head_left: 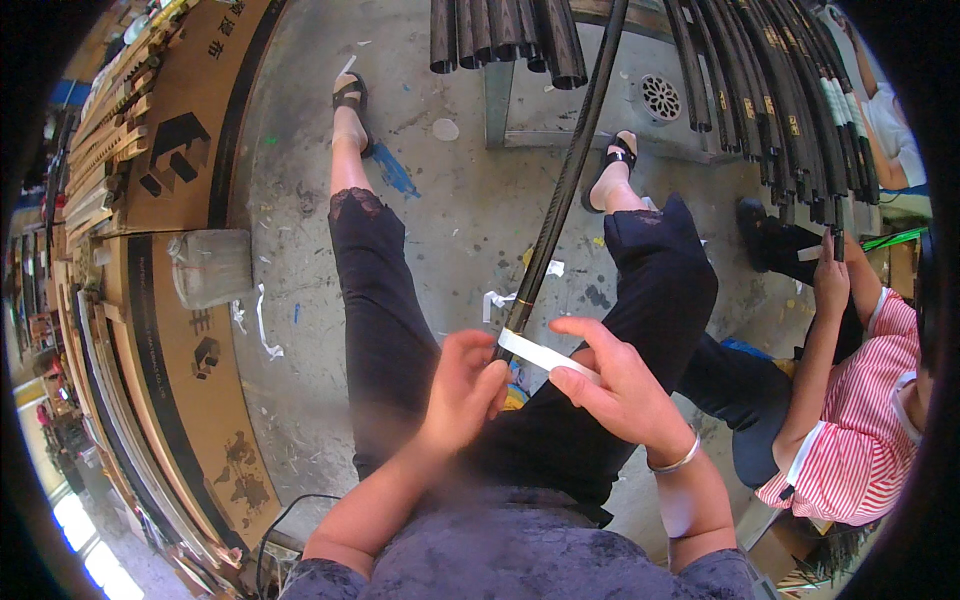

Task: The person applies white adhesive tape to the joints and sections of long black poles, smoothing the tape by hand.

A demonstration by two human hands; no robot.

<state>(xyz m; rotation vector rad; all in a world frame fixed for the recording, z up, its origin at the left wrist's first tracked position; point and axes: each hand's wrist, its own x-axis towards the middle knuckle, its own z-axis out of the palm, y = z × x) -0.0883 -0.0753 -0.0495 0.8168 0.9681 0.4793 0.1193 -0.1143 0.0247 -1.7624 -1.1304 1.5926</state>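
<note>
A long black tube (567, 195) with a woven sheen slants down from the top of the head view to a spot between my knees. Its near end is in my left hand (460, 392), whose fingers are closed round it. A strip of white tape (548, 357) is stuck to the tube just beyond those fingers and stretches off to the right. My right hand (630, 393) pinches the strip's free end between thumb and fingers, with the index finger raised above it. The very tip of the tube is partly hidden by my left hand.
Several black tubes (500, 38) jut in at the top; more tubes (735, 85) hang out at the upper right. Close on my right sits a co-worker (850, 420) in a striped shirt. Cardboard boxes (195, 380) and a clear plastic container (212, 268) stand left. Tape scraps (265, 325) litter the floor.
</note>
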